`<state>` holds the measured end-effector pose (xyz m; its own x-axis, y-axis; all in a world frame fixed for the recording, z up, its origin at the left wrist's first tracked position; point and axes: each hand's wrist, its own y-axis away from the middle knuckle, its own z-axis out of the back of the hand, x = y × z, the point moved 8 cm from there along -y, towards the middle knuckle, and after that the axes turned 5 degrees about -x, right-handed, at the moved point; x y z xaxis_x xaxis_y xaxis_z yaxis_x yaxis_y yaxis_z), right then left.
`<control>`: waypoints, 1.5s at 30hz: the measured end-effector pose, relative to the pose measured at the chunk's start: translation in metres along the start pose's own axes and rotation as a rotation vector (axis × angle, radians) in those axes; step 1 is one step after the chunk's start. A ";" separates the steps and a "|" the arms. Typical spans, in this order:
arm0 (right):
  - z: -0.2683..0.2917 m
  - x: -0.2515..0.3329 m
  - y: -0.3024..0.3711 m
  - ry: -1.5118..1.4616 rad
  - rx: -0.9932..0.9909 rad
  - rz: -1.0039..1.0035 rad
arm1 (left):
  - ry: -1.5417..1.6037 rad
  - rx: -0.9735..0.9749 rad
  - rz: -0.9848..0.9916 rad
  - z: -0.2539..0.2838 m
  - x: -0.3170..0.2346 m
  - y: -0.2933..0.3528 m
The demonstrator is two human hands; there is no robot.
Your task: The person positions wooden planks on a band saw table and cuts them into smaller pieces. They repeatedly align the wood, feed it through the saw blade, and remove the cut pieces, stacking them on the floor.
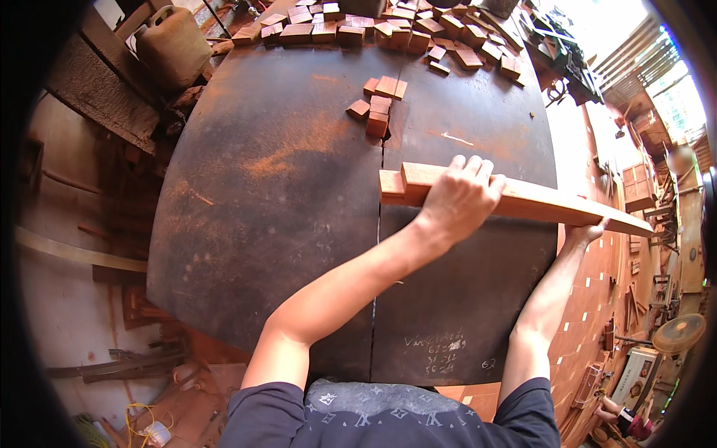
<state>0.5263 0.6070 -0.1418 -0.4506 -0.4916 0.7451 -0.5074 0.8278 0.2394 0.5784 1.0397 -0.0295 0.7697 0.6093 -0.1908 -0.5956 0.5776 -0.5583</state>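
A long reddish wooden plank (541,201) reaches across the right half of the dark tabletop and past its right edge. My left hand (461,196) lies over the plank near its left end, fingers curled over the far side. Farther right, my right hand (588,231) grips the plank from the near side and below; its fingers are mostly hidden. At the plank's left end a stepped piece of wood (391,187) juts out; I cannot tell whether it is a separate block. Beyond it, several small wooden blocks (379,104) sit by the slot in the dark tabletop (261,216).
Many cut blocks (351,33) are heaped along the far edge. Orange sawdust (299,145) streaks the surface. A dusty jerrycan (173,48) stands at the far left. To the right are a tiled floor (590,299), a round fan (678,334) and a blurred person (681,160).
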 end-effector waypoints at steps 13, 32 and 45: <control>-0.044 -0.005 0.014 0.270 0.226 0.114 | 0.078 0.242 0.093 -0.028 0.042 -0.032; -0.026 -0.007 -0.007 0.203 0.199 0.016 | 0.174 0.301 0.115 -0.037 0.057 -0.056; -0.049 -0.012 0.007 0.280 0.224 0.036 | 0.148 0.320 0.133 -0.038 0.065 -0.062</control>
<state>0.5641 0.6313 -0.1186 -0.2677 -0.3445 0.8998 -0.6575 0.7480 0.0908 0.6735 1.0230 -0.0380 0.6918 0.6185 -0.3726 -0.7161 0.6537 -0.2446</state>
